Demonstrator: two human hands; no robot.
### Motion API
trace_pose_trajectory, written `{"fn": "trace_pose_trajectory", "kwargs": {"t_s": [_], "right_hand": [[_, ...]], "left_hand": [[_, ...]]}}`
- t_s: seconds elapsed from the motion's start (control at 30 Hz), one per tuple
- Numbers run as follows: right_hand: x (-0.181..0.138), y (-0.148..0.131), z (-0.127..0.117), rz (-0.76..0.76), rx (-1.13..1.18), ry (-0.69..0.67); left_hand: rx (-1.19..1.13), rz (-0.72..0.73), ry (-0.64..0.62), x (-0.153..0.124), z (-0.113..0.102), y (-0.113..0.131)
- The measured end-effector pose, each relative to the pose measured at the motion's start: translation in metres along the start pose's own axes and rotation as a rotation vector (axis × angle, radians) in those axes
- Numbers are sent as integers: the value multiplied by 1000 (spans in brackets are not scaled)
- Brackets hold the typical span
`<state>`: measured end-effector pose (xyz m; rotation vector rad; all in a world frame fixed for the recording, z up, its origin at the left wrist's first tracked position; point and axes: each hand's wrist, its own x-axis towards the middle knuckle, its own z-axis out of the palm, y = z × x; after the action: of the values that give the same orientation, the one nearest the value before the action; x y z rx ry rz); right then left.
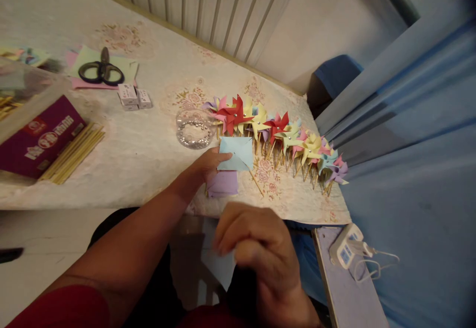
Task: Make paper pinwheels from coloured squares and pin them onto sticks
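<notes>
My left hand [208,164] reaches to the table's near edge and pinches a light blue paper square [236,152], folded with diagonal creases. A purple paper [223,183] lies just under it, and a thin wooden stick [256,183] lies beside. My right hand [256,248] is close to the camera below the table edge, fingers curled together; what they hold, if anything, is hidden. A row of several finished paper pinwheels [282,137] in red, yellow, pink, blue and purple lies behind the blue square.
A clear round container of beads [195,129] stands left of the pinwheels. Farther left are two small white boxes [134,96], black scissors [101,70] on paper sheets, a bundle of wooden sticks [74,153] and a maroon box [37,137]. A white power strip [347,248] sits at lower right.
</notes>
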<state>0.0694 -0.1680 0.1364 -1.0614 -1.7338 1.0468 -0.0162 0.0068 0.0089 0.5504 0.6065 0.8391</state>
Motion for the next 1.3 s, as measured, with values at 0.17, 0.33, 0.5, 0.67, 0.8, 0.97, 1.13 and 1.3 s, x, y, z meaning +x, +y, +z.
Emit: {"fn": "trace_pose_trajectory", "kwargs": {"t_s": [0.17, 0.33, 0.5, 0.67, 0.8, 0.97, 1.13, 1.3], "right_hand": [[35, 49, -42, 73, -76, 315], [53, 98, -68, 99, -108, 448], [55, 129, -74, 146, -201, 420], [53, 154, -79, 177, -208, 442], [52, 161, -83, 201, -183, 419], [52, 161, -83, 226, -172, 370], [53, 166, -80, 214, -204, 316], [54, 169, -76, 213, -182, 297]], "left_hand": [[20, 18, -25, -1, 1, 3], [-9, 6, -13, 2, -1, 3], [5, 18, -31, 6, -4, 0], [24, -6, -8, 6, -6, -1], [29, -6, 4, 6, -6, -1], [50, -28, 17, 7, -7, -2], [49, -14, 19, 8, -8, -3], [68, -12, 21, 7, -7, -4]]}}
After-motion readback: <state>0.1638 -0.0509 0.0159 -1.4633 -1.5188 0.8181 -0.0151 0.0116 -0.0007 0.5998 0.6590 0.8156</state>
